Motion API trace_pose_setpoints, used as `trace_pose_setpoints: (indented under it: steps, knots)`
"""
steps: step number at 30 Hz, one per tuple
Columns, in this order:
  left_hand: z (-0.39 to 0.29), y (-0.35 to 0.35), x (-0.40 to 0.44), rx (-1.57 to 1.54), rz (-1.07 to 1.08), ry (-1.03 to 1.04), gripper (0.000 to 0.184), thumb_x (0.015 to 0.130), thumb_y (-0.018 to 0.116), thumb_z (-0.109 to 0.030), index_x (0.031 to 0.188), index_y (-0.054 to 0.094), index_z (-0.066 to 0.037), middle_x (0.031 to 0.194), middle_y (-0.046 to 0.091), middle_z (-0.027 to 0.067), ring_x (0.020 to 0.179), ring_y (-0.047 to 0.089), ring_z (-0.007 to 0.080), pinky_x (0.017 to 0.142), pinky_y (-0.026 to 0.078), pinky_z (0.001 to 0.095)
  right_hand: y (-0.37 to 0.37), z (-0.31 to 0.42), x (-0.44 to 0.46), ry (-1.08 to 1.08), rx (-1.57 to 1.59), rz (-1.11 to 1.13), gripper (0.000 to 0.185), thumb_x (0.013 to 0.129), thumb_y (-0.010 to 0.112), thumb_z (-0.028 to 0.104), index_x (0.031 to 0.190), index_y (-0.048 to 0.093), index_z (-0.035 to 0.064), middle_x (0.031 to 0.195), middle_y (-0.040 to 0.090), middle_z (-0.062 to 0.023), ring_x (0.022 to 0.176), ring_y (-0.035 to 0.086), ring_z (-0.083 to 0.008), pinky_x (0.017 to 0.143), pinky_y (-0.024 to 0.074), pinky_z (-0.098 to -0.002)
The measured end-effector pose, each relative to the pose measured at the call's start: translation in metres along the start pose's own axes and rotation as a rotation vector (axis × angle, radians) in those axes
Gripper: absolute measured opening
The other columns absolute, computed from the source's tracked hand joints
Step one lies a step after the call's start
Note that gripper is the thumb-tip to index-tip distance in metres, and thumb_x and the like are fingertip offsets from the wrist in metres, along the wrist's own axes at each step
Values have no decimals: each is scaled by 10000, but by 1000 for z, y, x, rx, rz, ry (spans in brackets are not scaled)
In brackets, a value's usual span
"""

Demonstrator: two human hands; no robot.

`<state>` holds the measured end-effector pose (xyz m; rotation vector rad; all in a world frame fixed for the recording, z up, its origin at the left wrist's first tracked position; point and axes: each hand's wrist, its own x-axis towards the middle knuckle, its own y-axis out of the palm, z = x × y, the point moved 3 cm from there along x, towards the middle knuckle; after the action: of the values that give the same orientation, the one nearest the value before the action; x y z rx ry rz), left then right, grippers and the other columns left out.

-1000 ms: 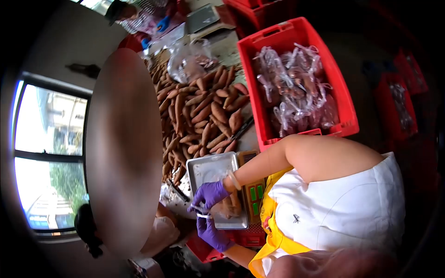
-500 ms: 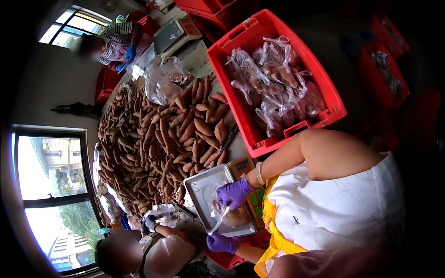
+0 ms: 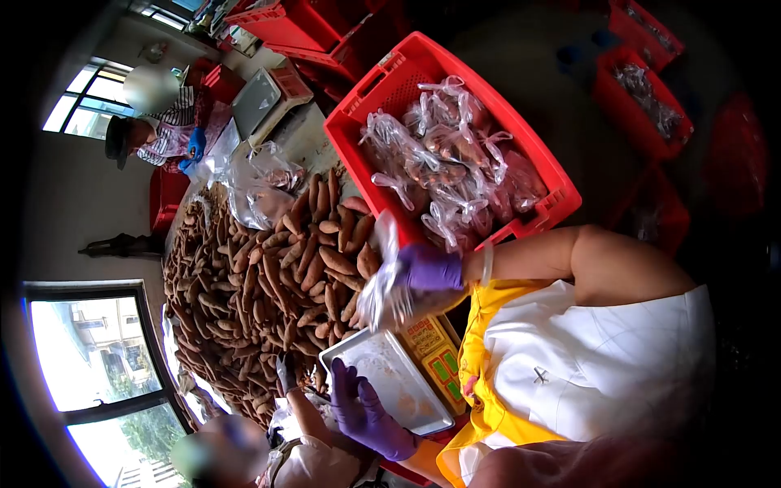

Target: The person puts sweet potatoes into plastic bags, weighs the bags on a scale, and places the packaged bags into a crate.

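Note:
My right hand [image 3: 433,268], in a purple glove, is closed on a clear plastic bag [image 3: 382,297], smeared by motion. Brownish contents show beneath the hand. It is held up between the scale and the red crate [image 3: 561,202], which contains several knotted clear bags of sweet potatoes [image 3: 464,146]. My left hand [image 3: 370,416], also purple-gloved, has its fingers spread and nothing in them. It hovers at the near-bottom side of the scale's metal tray [image 3: 378,358], which bears only smudges of dirt. The scale's yellow panel [image 3: 431,350] has green displays.
A large heap of sweet potatoes [image 3: 244,285] covers the table beyond the scale. One co-worker [image 3: 175,134] in blue gloves stands at the far end, near another scale [image 3: 259,102]. A second co-worker [image 3: 305,464] sits close at the bottom. More red crates [image 3: 643,98] stand behind.
The bag has left the scale tray and moved up toward the crate in my right hand. My left hand has let go of the bag's twisted neck and opened. The view has shifted.

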<state>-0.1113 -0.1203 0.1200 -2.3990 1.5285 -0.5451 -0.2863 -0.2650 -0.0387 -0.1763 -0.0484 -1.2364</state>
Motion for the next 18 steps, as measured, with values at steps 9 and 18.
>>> trace_pose_setpoints:
  steps: [9,18]
  knots:
    - [51,37,-14,-241,250,-370,292,939,596,-89,1206,611,26,1147,658,107,997,609,135,864,471,259,-275,-123,4,315,-257,-1044,311,900,592,240,1111,617,13,943,689,-104,863,659,-237,718,490,-362]
    - [76,14,-37,-201,140,-493,277,941,591,-91,1192,626,22,1090,677,92,929,609,127,838,477,261,-267,-262,12,841,-1063,-646,877,875,574,355,1522,33,115,1485,308,-203,1284,431,-353,1034,366,-482]
